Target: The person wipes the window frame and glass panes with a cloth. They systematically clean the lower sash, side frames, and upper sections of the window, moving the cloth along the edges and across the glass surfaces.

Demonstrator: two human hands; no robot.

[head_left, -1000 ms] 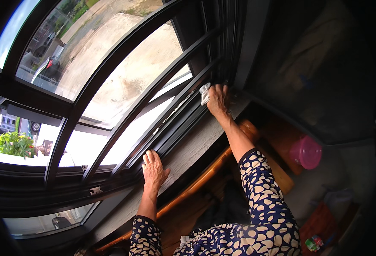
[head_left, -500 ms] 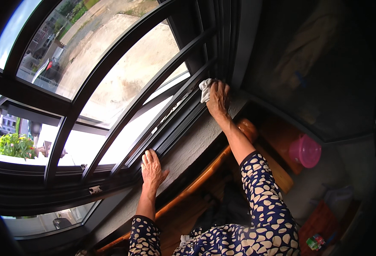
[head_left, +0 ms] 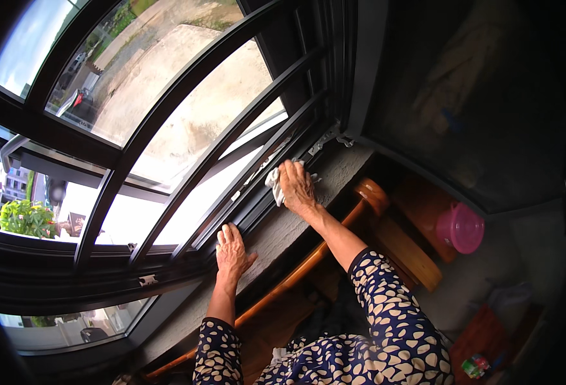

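**Cloth pressed at the window track, other palm flat on the sill**

Your right hand (head_left: 297, 186) has its fingers (head_left: 289, 172) curled down over a small white cloth (head_left: 274, 185), holding it bunched against the dark window track (head_left: 257, 192). The cloth sticks out on the left side of the hand, with a little more showing at the right by the knuckles. It is crumpled, so it has no clear long axis; the hand over it points up and away from you, toward the far end of the track.

Your left hand (head_left: 233, 250) lies nearer to you, fingers spread a little and flat, holding nothing. The fingertips touch the edge of the track and the palm rests on the grey stone sill (head_left: 283, 228). The two hands are apart, both along the same sill, which runs from lower left to upper right.

The black window bars (head_left: 167, 122) curve away on the left, with bright pavement outside. Below the sill on the near right runs a rounded orange-brown wooden rail (head_left: 296, 273), ending in a knob (head_left: 371, 192) just right of your right wrist. Farther right, on a wooden seat, sits a round pink plastic container (head_left: 461, 226). At the lower right a small green and red package (head_left: 473, 366) lies on the floor; its print is too small to tell.
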